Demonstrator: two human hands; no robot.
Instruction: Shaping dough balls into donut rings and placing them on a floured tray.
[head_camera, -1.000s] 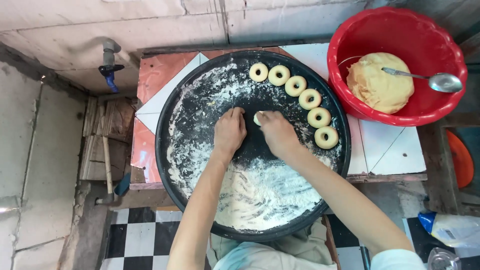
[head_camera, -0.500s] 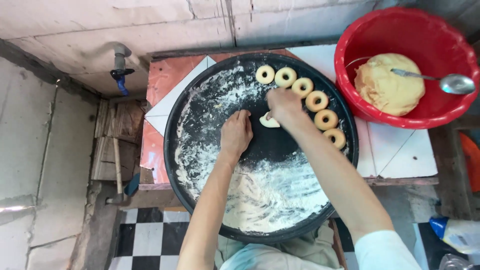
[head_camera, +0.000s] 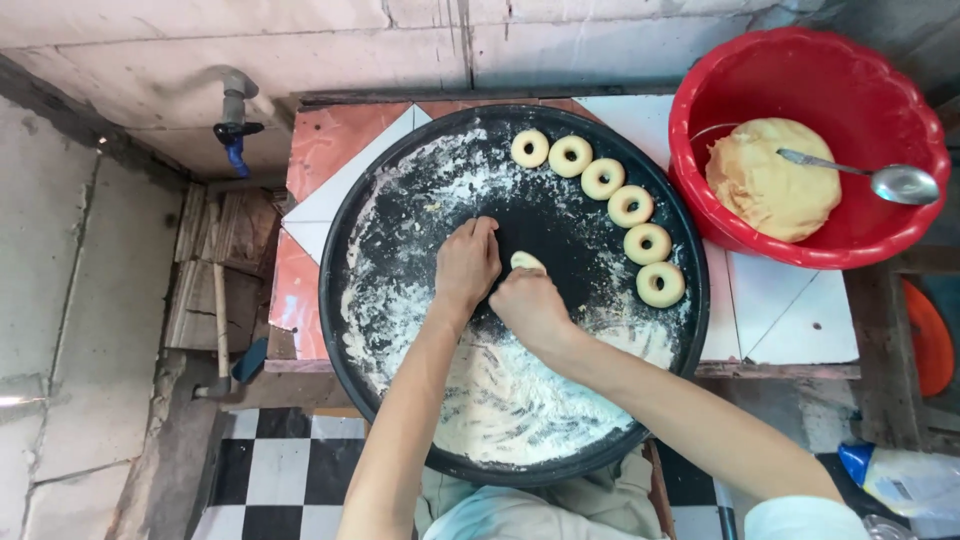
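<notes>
A big round black tray (head_camera: 350, 330) dusted with white flour lies on a tiled table. Several ring-shaped dough pieces (head_camera: 630, 206) line its far right rim. My left hand (head_camera: 466, 262) rests fingers-down on the tray's middle. Beside it my right hand (head_camera: 530, 305) is closed around a small pale dough piece (head_camera: 526, 261), which peeks out above the fingers between both hands. A red bowl (head_camera: 700, 90) at the upper right holds a lump of yellow dough (head_camera: 765, 185) and a metal spoon (head_camera: 880, 178).
A tap with a blue handle (head_camera: 234, 128) sticks out of the concrete wall at the upper left. Wooden boards (head_camera: 215, 290) lie left of the table. A checkered floor (head_camera: 280, 475) shows below. An orange object (head_camera: 928, 335) and a plastic bottle (head_camera: 905, 480) sit at right.
My right hand has pulled back from the row of rings toward the tray's middle, with the small dough piece. My left hand stays on the tray and now sits right beside it.
</notes>
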